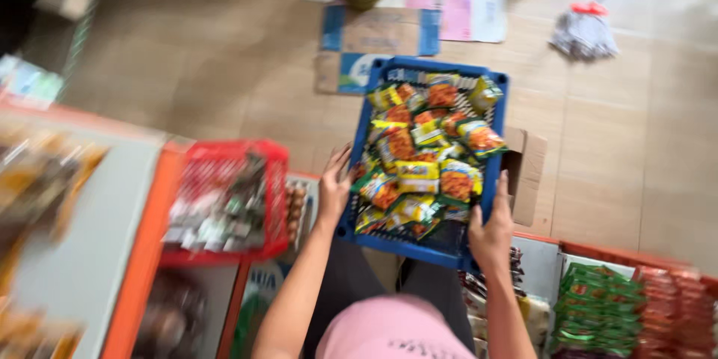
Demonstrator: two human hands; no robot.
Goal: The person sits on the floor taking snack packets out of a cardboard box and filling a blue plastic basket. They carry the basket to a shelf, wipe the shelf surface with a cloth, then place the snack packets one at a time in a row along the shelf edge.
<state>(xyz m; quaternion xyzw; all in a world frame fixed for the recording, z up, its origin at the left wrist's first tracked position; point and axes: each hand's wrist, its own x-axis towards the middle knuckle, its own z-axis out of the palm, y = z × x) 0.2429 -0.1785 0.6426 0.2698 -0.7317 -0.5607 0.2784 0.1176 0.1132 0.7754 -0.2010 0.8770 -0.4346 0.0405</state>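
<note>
Pink cloth at six o'clock sits closest, arms reaching up from it. Left hand clasps the blue slatted plastic crate at its nine o'clock wall; right hand grips the five o'clock corner. Held mid-frame over the tan tiled floor, full of bright crinkly snack packets, it looks stiff, light, best carried by opposite rims.

You look down on a tan tiled floor in soft daylight. Flattened cardboard sheets lie at the top centre of the frame, and a mop head rests at the upper right. An orange-edged shelf fills the left side.
</note>
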